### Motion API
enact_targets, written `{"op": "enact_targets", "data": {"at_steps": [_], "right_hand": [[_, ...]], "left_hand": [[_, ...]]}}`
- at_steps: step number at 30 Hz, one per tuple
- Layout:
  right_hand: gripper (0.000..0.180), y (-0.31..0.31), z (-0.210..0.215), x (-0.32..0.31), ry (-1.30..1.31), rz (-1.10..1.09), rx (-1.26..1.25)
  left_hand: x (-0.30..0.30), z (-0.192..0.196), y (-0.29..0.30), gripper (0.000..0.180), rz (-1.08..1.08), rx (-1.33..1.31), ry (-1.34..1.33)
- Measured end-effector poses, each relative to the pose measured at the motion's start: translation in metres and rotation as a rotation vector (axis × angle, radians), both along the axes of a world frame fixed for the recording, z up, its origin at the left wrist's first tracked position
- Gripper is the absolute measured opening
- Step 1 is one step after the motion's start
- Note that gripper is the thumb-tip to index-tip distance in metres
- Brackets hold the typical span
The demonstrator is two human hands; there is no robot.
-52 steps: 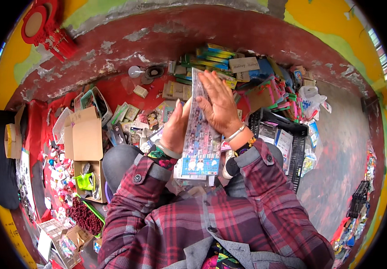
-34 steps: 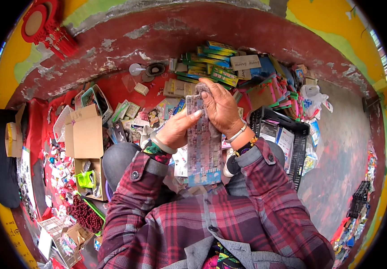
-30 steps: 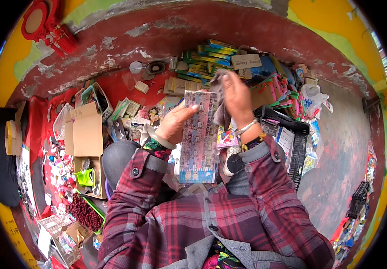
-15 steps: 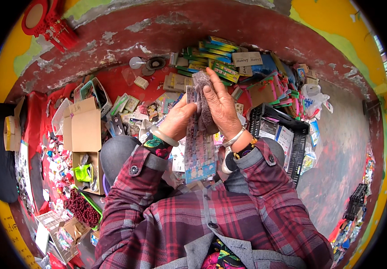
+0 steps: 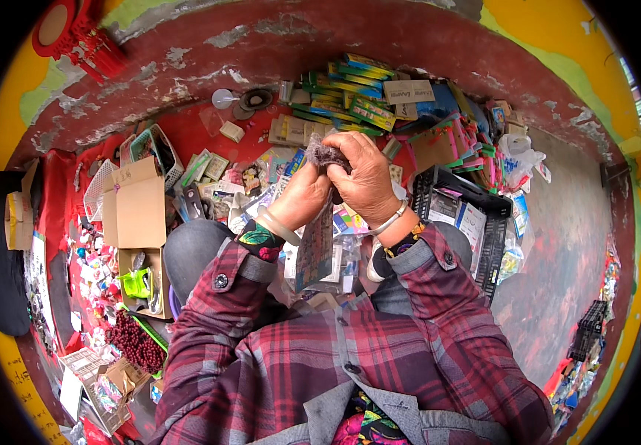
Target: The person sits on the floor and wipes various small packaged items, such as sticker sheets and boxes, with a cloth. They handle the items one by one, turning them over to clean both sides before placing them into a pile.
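In front of me my left hand [image 5: 300,194] is closed on a long, flat, translucent strip with a printed pattern, which hangs down toward my lap. It might be a plastic ruler or a sleeve; its kind does not show clearly. A fuzzy dark brown cloth [image 5: 326,154] is bunched at the strip's upper end. My right hand [image 5: 365,176] curls over this cloth from the right, its fingers folded round it. The two hands almost touch, and they hide most of the strip's top. Small packets and cards [image 5: 346,256] lie beneath the hands.
A black plastic crate [image 5: 492,248] with flat packages stands by my right knee. An open cardboard box [image 5: 135,215] sits at the left beside a white basket [image 5: 98,194]. Stacked yellow-green boxes [image 5: 372,111] lie ahead, near the peeling red wall [image 5: 276,52].
My right hand has gone from fingers stretched along the strip to curled round the bunched cloth. The strip has turned, so it looks narrower and its lower end sits further left.
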State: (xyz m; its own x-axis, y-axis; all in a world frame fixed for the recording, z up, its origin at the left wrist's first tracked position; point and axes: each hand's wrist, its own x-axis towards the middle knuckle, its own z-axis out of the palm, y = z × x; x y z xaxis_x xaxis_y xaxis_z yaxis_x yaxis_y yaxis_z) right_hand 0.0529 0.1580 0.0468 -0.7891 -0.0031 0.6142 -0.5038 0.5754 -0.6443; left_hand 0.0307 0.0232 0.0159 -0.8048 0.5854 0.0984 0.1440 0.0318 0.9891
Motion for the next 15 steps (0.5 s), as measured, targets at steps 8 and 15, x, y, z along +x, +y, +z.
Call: {"op": "enact_targets", "data": {"at_steps": [8,15], "right_hand": [[0.021,0.004,0.001,-0.001,-0.06,-0.04,-0.102],[0.013,0.005,-0.004,-0.002,-0.348,0.057,-0.65]], "left_hand": [[0.003,0.015,-0.003,0.024,0.002,-0.351,0.05],[0.0,0.001,-0.002,0.044,-0.075,0.046,0.07]]}}
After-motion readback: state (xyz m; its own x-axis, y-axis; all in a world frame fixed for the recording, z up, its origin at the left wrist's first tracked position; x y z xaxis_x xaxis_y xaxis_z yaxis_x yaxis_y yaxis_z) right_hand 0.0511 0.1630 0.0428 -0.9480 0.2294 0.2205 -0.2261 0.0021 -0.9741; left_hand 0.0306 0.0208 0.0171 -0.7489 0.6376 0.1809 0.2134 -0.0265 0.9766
